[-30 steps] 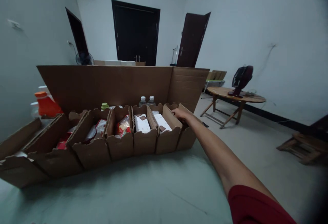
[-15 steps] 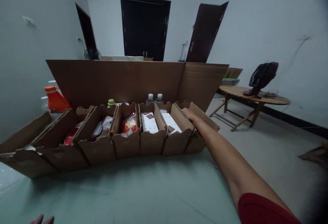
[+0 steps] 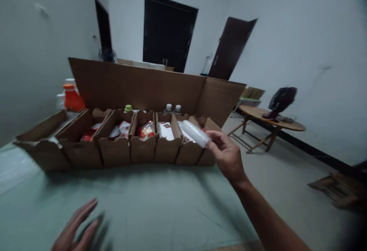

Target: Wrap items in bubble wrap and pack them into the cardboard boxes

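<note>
A whitish, translucent plastic roll [image 3: 196,133] is pinched at its near end by my right hand [image 3: 226,152]. The roll tilts up and away, in front of the cardboard bins at the right. Its exact kind I cannot make out. Low at the left, my left hand [image 3: 78,224] hovers over the pale green tabletop [image 3: 149,205] with fingers and thumb apart, holding nothing. A row of several open cardboard bins [image 3: 142,152] runs across the table. Inside are red-and-clear snack packets [image 3: 147,130] and a white box with brown squares [image 3: 166,131].
Behind the bins stands a tall cardboard panel [image 3: 137,80]. Two clear bottles [image 3: 172,108], a green-capped bottle [image 3: 128,108] and an orange bottle [image 3: 73,98] stand there too. Clear plastic [image 3: 14,168] lies at the table's left. A wooden table [image 3: 258,114] bears a dark fan [image 3: 282,100].
My right hand has come out of the rightmost bin and back toward me, bringing the plastic roll. My left hand has moved further into view. The camera view has shifted and tilted.
</note>
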A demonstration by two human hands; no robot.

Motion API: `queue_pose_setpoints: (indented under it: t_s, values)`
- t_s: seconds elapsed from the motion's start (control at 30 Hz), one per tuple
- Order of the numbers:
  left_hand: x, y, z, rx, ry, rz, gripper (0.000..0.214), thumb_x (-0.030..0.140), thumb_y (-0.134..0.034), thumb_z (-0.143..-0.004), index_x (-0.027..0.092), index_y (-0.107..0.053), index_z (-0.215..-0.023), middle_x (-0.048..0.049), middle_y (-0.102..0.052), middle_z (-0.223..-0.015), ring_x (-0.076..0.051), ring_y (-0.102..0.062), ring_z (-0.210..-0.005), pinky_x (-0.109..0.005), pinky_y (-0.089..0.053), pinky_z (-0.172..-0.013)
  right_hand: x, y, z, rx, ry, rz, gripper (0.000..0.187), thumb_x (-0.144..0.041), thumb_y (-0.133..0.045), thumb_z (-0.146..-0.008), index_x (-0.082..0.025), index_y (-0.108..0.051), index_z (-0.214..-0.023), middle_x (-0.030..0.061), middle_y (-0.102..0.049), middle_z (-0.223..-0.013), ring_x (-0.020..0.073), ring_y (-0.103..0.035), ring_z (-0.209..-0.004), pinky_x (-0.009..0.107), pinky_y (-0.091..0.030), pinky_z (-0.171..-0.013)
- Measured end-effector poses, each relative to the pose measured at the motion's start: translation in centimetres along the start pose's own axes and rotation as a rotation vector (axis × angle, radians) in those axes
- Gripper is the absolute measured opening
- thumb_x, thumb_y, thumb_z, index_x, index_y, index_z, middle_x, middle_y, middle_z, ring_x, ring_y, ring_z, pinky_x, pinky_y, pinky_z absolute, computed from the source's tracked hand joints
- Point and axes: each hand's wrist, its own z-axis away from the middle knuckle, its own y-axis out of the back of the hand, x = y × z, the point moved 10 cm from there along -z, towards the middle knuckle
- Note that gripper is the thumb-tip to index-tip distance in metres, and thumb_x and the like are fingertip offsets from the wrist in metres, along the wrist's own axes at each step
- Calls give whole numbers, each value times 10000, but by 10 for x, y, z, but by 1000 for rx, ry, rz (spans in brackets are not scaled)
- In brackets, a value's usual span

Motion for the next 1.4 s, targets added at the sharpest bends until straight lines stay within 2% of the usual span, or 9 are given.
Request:
queue_pose_setpoints:
  t_s: [0.13,0.27,0.4,0.5,0.6,0.8,1.03,1.23,1.4]
  values:
    - [83,-86,24,-325,322,785,907,591,-800,-711,234,-431,-1458,-159,-629,-1373,-328,-619,-1245,-453,-522,-1020,-85,-68,93,-107,459,-37,310,-160,-575,-911,-268,-642,-1194,47,-749,-1033,203,-714,-910,335,-574,-815]
    - [125,-112,18,-354,463,1167,959,539,-834,-714,194,-360,-1473,-187,-643,-1300,-295,-674,-1109,-426,-535,-921,-123,-123,159,-253,651,-110,446,-31,-515,-895,-275,-600,-1258,65,-737,-1056,217,-696,-942,358,-556,-780]
    - [110,-98,12,-254,485,1119,830,514,-855,-703,172,-485,-1363,-164,-685,-1227,-240,-694,-971,-342,-524,-825,-119,-139,177,-362,544,-220,429,-53,-510,-894,-289,-600,-1241,70,-699,-1178,226,-667,-1054,386,-543,-850]
    - [102,-96,13,-276,456,1028,697,553,-815,-740,160,-565,-1260,-167,-665,-1266,-253,-687,-1008,-338,-529,-821,-107,-146,174,-432,366,-271,388,-203,-602,-915,-296,-574,-1291,68,-694,-1194,238,-667,-1069,389,-549,-885]
    - [103,-103,18,-326,427,1031,749,531,-814,-753,185,-510,-1343,-133,-673,-1237,-244,-673,-1046,-325,-524,-854,-101,-163,178,-490,258,-222,504,-293,-728,-837,-261,-572,-1315,80,-716,-1163,255,-683,-1008,389,-555,-853]
    - [107,-105,24,-386,376,1038,648,458,-809,-781,192,-536,-1306,-97,-693,-1184,-208,-683,-983,-290,-521,-841,-83,-182,181,-475,65,-263,192,-242,-624,-889,-226,-713,-1058,38,-760,-959,199,-684,-862,309,-509,-784]
    - [104,-108,28,-469,462,1160,491,393,-747,-821,173,-618,-1241,-82,-727,-1085,-216,-692,-964,-260,-495,-778,-57,-188,179,-519,-195,-420,190,-317,-603,-880,-188,-741,-859,4,-728,-776,159,-646,-733,241,-488,-703]
    - [93,-91,18,-443,583,1238,774,531,-758,-772,185,-482,-1407,-101,-713,-1127,-253,-684,-1010,-327,-506,-841,-49,-170,164,-412,-282,-456,186,-337,-634,-852,-193,-752,-863,18,-749,-803,169,-671,-758,242,-511,-717]
    - [87,-93,26,-459,578,1188,1058,586,-828,-683,212,-320,-1534,-130,-685,-1226,-308,-673,-1074,-386,-503,-911,-63,-187,171,-439,-270,-484,192,-306,-601,-858,-186,-751,-868,20,-743,-790,161,-663,-742,240,-514,-711]
